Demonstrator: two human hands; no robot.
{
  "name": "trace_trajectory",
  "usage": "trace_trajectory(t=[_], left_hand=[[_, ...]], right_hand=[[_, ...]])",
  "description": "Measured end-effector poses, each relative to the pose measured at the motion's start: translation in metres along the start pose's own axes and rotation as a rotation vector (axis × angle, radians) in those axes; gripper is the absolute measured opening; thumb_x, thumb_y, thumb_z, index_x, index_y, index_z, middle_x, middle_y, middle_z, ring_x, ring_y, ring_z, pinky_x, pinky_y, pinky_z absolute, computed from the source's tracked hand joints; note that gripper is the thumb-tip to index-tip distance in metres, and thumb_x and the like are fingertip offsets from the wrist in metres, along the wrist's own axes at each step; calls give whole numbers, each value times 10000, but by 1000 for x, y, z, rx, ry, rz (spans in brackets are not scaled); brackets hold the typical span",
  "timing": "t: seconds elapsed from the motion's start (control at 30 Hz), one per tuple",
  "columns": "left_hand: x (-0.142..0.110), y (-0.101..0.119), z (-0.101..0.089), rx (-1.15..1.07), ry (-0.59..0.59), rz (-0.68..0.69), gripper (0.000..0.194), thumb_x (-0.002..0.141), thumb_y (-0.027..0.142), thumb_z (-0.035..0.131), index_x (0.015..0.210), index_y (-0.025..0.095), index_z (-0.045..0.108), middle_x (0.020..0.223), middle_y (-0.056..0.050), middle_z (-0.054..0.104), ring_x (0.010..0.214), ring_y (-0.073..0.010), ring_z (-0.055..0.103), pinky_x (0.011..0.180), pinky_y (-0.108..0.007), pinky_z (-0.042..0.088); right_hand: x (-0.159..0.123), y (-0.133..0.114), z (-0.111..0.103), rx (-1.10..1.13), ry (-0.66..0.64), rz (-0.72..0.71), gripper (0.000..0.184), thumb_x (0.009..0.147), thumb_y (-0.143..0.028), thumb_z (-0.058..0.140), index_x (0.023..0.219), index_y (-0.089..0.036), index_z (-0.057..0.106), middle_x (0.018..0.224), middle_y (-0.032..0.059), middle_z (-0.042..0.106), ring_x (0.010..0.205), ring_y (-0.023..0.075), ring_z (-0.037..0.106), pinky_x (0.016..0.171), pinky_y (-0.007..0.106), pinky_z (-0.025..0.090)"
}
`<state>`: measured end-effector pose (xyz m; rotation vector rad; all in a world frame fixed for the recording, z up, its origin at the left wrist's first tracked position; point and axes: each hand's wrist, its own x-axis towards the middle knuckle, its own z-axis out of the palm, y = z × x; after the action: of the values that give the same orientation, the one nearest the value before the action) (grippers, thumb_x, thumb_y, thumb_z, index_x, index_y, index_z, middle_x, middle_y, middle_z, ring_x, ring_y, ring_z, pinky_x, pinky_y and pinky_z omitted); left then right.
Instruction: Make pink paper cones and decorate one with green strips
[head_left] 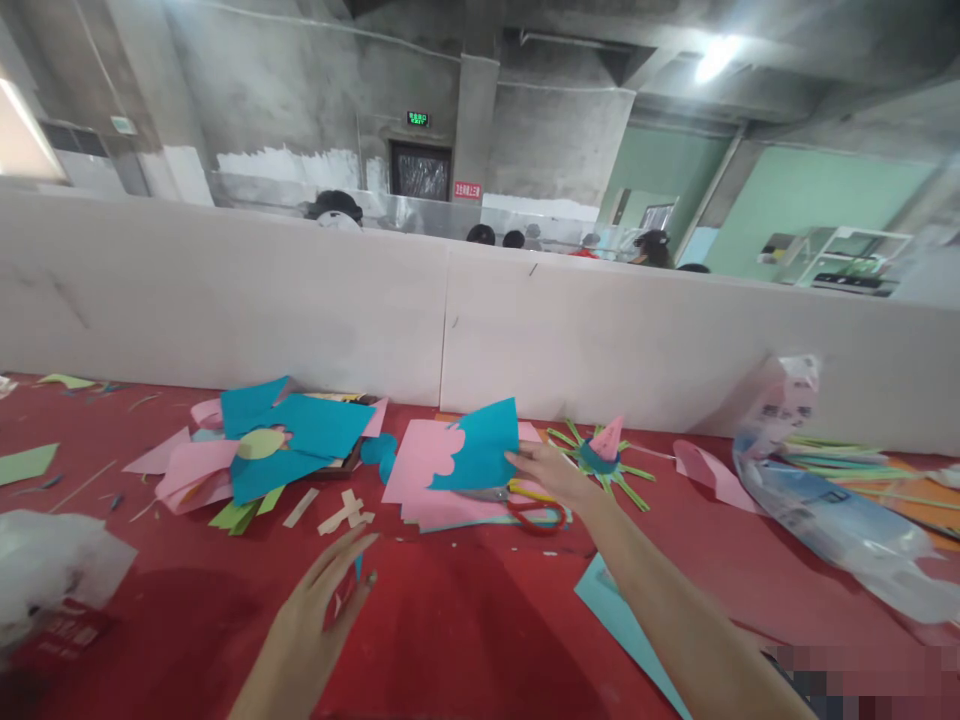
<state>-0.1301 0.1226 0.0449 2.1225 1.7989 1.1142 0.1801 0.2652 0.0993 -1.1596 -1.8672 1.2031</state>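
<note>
"How do our hands stand?"

"Nearest, our left hand [319, 600] is over the red bench [465, 620], fingers curved and loosely parted. A blue sliver shows between them; we can't tell whether we grip it."

"And our right hand [551, 468]?"

"Its fingers pinch the right edge of the scallop-cut blue paper sheet [484, 450], which overlaps the pink paper [412, 465] and the blades of the scissors [513, 497]. We'd do best to hold it lightly, so the edge doesn't crease, and keep the curves off the blades."

"Any containers?"

"On our left, a whitish plastic bag [60, 560], contents unclear. Farther off, to our right, a printed plastic bag [832, 520] lies beside green paper strips [840, 452]; we can't make out what it holds. Beyond stands the white partition [562, 340]."
</note>
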Motion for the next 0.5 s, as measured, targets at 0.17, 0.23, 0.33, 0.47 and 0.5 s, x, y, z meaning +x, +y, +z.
trace_trajectory(t=[0.17,0.23,0.33,0.47,0.5], left_hand=[[-14,19,16,-136,-210,26,292,814,363,482,1075,369,612,1210,12,567,1158,-220,487,875,-343,476],[-18,23,22,-221,-258,7,310,837,349,451,1114,375,586,1212,18,564,1184,-210,455,880,-334,470],[-17,27,25,-313,-257,-18,344,856,329,421,1177,351,543,1218,16,560,1161,-187,481,909,-320,447],[-14,27,20,-303,-182,-29,331,844,319,444,1149,318,574,1186,9,586,1111,-178,531,902,-293,458],[-14,26,18,-300,-170,-32,324,844,317,442,1135,315,584,1176,8,594,1097,-177,542,890,-290,470]], right_hand=[[-10,-16,21,415,-307,-2,417,742,-465,582,996,-136,604,892,55,633,786,133,581,816,332,435],[-13,-16,31,397,-363,5,420,731,-479,586,967,-133,618,866,44,635,796,136,577,829,337,429],[-16,-15,42,288,-389,22,393,729,-491,579,882,-134,639,800,18,627,765,131,557,794,306,430],[-18,-15,45,160,-389,40,358,721,-480,588,827,-143,646,780,8,622,741,131,547,743,276,425],[-18,-15,44,151,-372,48,355,715,-482,593,815,-146,649,778,9,625,742,134,552,742,276,425]])
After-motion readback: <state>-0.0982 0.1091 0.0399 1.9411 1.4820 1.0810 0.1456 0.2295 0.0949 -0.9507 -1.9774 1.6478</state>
